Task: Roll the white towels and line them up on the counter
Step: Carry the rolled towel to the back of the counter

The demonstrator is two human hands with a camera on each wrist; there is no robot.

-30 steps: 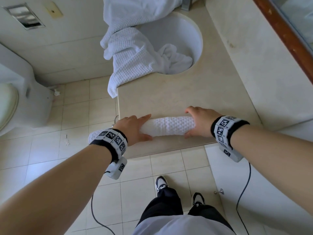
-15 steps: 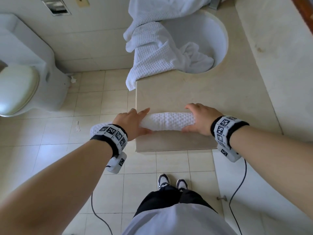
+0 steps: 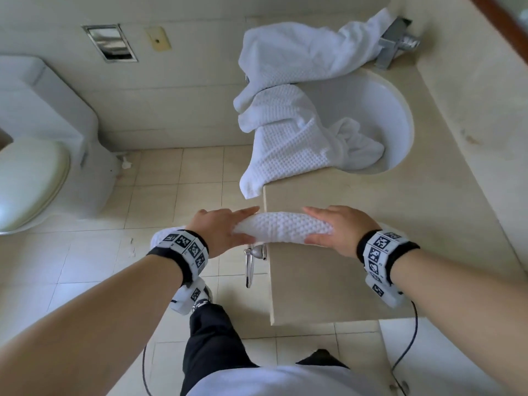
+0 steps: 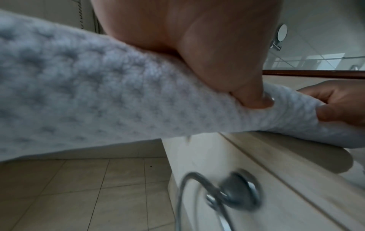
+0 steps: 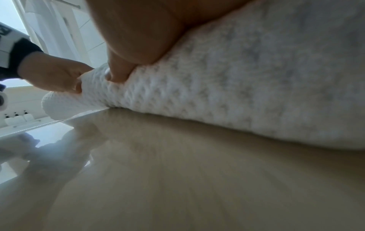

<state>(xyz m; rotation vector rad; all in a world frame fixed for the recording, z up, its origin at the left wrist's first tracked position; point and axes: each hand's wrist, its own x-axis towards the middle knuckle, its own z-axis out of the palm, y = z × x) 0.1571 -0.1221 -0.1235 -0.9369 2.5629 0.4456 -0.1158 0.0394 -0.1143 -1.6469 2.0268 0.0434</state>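
So the rolled towel (image 3: pixel 281 227) is lying across the left edge of the counter (image 3: pixel 357 195), its left end sticking out past the edge over the floor, and both hands are wrapping around it: the left hand (image 3: pixel 220 231) is gripping the overhanging end, the right hand (image 3: pixel 340 228) is gripping the end that's sitting on the counter, thumbs pressing into the waffle weave. Further back, the unrolled towels (image 3: pixel 288 110) are slumping in a heap, half in the sink (image 3: pixel 400 115) and half hanging off the counter edge by the faucet (image 3: pixel 395 41).
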